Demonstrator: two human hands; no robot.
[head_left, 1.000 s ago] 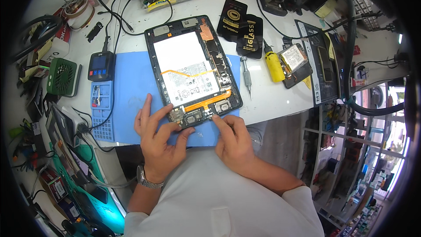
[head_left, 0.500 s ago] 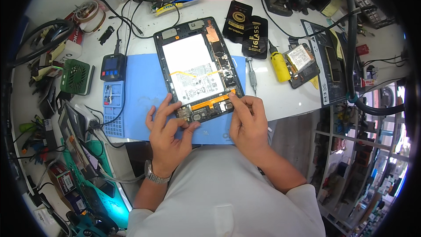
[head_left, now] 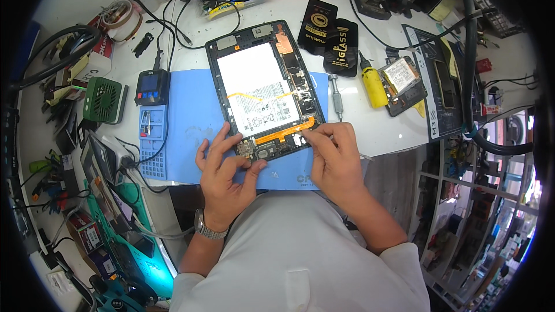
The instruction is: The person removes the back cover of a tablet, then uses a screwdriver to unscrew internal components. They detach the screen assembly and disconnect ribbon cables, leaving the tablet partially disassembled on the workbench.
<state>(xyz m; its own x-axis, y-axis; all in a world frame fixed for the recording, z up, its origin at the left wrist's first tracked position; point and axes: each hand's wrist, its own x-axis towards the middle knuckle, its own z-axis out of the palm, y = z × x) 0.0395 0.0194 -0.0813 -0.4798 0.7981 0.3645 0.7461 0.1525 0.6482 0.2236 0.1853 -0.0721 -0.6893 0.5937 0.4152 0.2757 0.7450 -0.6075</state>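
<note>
An opened tablet (head_left: 226,95) lies tilted, its large white battery (head_left: 248,72) and inner boards exposed. Across its near end runs an orange flex cable (head_left: 277,135), whose bent right end shows uncovered. My left hand (head_left: 228,167) grips the near left corner, fingers along the left side and thumb at the near edge. At the near right corner my right hand (head_left: 335,156) is closed, thumb and index finger pinched together over small parts beside the cable. Whatever is between those fingertips is hidden.
Under the tablet lies a blue mat (head_left: 191,156). To the right are black packets (head_left: 341,52), a screwdriver (head_left: 335,97), a yellow bottle (head_left: 374,88) and an opened device (head_left: 402,84). On the left stand a small screen unit (head_left: 152,88) and green fan (head_left: 103,99).
My right fingertips have shifted toward me, off the orange cable's right bend, which now shows. My left hand keeps its hold on the tablet. The whole view has shifted slightly.
</note>
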